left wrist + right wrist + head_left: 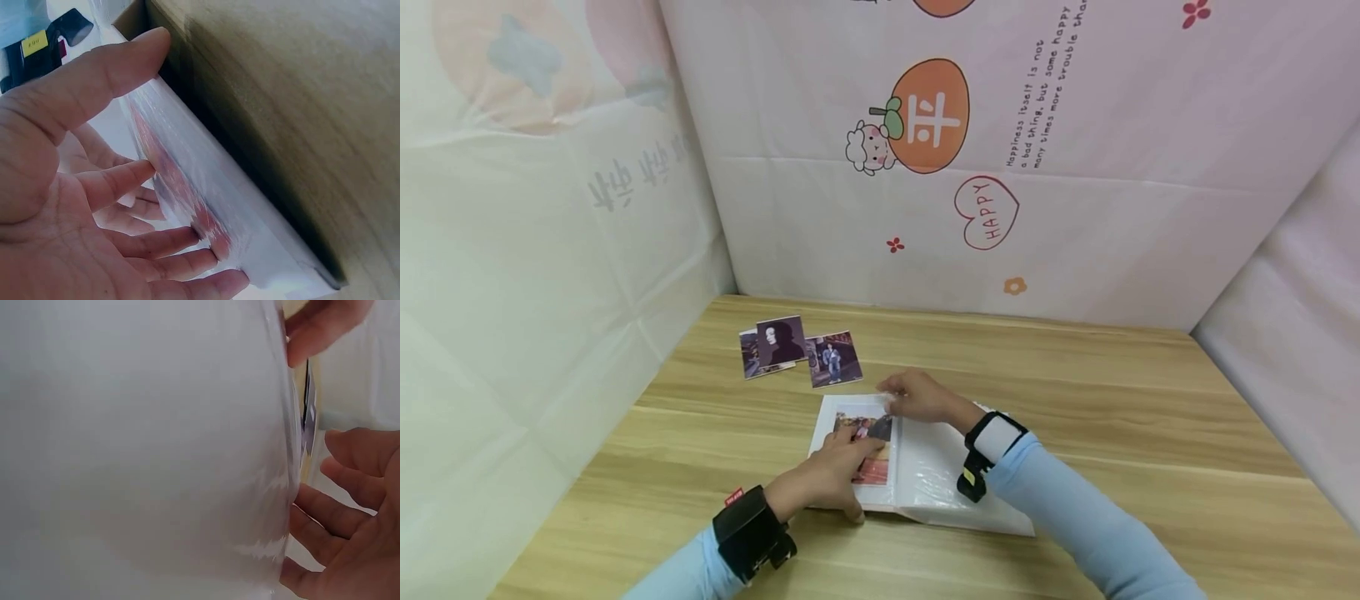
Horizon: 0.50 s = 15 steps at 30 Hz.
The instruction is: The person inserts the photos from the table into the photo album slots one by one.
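Note:
An opened photo album (936,467) with glossy plastic-covered pages lies on the wooden table. Its left page holds a photo (871,473) with a reddish lower part. My left hand (823,475) rests on that page, extended fingers over the photo and thumb by the album's front edge. In the left wrist view, its fingertips touch the plastic film over the photo (164,165). At the far end of the page, near the spine, my right hand (925,398) touches the album with bent fingers. The right wrist view has its thumb apart from the fingers, which touch the page's edge.
Beyond the album, toward the left, lie a dark photo (781,342) overlapping another photo (751,357), and a photo of a standing figure (835,360). Printed white cloth (805,225) hangs behind the table (1075,383) and along both sides.

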Available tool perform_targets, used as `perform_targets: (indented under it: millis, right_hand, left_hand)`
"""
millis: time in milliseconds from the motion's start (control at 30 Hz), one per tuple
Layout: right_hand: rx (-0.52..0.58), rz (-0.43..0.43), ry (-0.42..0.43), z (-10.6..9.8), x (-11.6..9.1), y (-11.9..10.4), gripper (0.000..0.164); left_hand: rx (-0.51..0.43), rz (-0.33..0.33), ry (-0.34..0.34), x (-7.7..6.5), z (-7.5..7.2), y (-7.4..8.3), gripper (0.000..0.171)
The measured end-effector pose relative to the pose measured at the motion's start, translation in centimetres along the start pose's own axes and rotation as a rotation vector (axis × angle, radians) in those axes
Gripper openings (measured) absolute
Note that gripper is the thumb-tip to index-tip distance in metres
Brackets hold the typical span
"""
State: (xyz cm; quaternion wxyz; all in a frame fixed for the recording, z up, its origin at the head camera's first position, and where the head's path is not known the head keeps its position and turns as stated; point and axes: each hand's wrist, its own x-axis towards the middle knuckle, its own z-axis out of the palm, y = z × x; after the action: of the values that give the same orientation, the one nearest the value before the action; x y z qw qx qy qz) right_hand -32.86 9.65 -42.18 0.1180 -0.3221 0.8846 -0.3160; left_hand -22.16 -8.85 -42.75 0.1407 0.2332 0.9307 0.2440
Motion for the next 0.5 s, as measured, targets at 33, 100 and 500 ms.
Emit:
perform_targets:
  millis: [33, 100, 500]
  right_hand:
    - [-0.033, -0.029, -0.001, 0.0, -0.2, -0.1, 0.035]
    - [-0.080, -0.065, -0.008, 0.0, -0.7, -0.2, 0.036]
    - [-0.226, -0.135, -0.080, -1.8, -5.7, 0.6, 0.054]
  left_hand:
    - [-0.002, -0.001, 0.002, 0.0, 0.0, 0.0, 0.093]
    - [-0.004, -0.005, 0.005, 0.0, 0.0, 0.0, 0.093]
    - [-0.018, -0.019, 0.005, 0.1, 0.1, -0.3, 0.093]
